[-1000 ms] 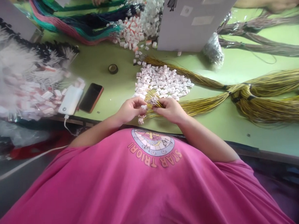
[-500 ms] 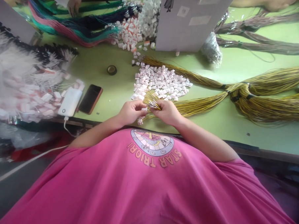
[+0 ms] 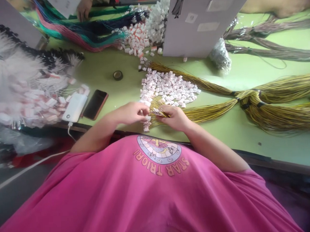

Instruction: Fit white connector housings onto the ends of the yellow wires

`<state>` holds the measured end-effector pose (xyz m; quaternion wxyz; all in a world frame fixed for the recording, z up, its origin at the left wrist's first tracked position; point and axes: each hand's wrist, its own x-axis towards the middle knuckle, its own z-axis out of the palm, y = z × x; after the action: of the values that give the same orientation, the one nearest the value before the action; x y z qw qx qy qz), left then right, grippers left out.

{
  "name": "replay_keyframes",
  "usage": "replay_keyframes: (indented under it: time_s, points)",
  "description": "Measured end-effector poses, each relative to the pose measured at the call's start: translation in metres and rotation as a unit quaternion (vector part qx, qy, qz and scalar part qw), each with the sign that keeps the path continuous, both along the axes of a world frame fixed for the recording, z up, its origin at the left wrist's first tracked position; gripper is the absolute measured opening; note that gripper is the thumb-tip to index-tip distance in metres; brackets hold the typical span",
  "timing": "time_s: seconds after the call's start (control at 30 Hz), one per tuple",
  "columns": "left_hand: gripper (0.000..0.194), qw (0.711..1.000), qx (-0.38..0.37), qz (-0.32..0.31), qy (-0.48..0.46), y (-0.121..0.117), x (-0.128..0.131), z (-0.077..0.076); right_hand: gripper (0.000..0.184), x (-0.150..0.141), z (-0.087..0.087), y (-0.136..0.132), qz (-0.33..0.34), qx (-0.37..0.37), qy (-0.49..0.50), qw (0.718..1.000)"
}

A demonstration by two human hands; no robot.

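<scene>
My right hand is closed round a bunch of thin yellow-and-dark wires, whose silvery terminal ends stick out past the thumb and fingers. To its left is my left hand, thumb and fingers curled toward each other at the near edge of a pile of small white connector housings. Whatever lies between those fingertips is too small to make out. A short cluster of white housings hangs just below the left fingertips, by the table's front edge.
A black tape roll, a phone and a white power bank with a cable lie left. White-wired connectors heap at far left. A grey panel stands behind. Another person's hand is at the back.
My left hand has drawn slightly left, away from the terminal ends, and its fingers have shifted toward the housings. My right hand keeps its hold on the wires. The view has tilted slightly.
</scene>
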<state>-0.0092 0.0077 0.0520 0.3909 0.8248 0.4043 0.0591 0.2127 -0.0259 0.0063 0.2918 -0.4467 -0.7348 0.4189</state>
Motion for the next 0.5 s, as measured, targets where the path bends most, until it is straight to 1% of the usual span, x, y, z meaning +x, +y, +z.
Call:
replay_keyframes:
  time_s: [0.03, 0.07, 0.1, 0.13, 0.17, 0.2, 0.23, 0.27, 0.33, 0.4, 0.5]
  points:
    - [0.019, 1.000, 0.011, 0.005, 0.009, 0.012, -0.004, 0.001, 0.017, 0.002, 0.002, 0.001, 0.006, 0.006, 0.008, 1.000]
    - [0.022, 0.999, 0.035, 0.038, 0.012, 0.026, -0.007, -0.001, 0.017, 0.004, 0.004, 0.002, 0.012, -0.003, 0.013, 1.000]
    - [0.024, 0.993, 0.073, 0.092, 0.014, 0.042, -0.008, -0.006, 0.017, 0.006, 0.005, 0.003, 0.016, -0.022, 0.015, 1.000]
    - [0.026, 0.984, 0.112, 0.136, 0.017, 0.058, -0.009, -0.014, 0.019, 0.007, 0.007, 0.003, 0.023, -0.045, 0.016, 0.999]
    - [0.028, 0.974, 0.150, 0.166, 0.022, 0.075, -0.008, -0.024, 0.020, 0.008, 0.007, 0.004, 0.029, -0.065, 0.021, 0.997]
    - [0.030, 0.967, 0.181, 0.177, 0.030, 0.091, -0.006, -0.035, 0.021, 0.008, 0.008, 0.004, 0.032, -0.080, 0.030, 0.996]
    - [0.032, 0.964, 0.202, 0.170, 0.044, 0.105, -0.004, -0.046, 0.022, 0.008, 0.008, 0.004, 0.031, -0.091, 0.042, 0.994]
    - [0.033, 0.964, 0.210, 0.150, 0.061, 0.117, -0.001, -0.056, 0.021, 0.007, 0.008, 0.004, 0.026, -0.101, 0.055, 0.993]
    - [0.032, 0.965, 0.215, 0.113, 0.100, 0.133, 0.004, -0.070, 0.018, 0.006, 0.008, 0.004, 0.009, -0.114, 0.077, 0.990]
    - [0.029, 0.962, 0.214, 0.095, 0.137, 0.137, 0.007, -0.076, 0.014, 0.005, 0.009, 0.004, -0.006, -0.116, 0.089, 0.989]
    - [0.026, 0.954, 0.223, 0.101, 0.173, 0.129, 0.006, -0.073, 0.009, 0.004, 0.012, 0.002, -0.028, -0.118, 0.088, 0.989]
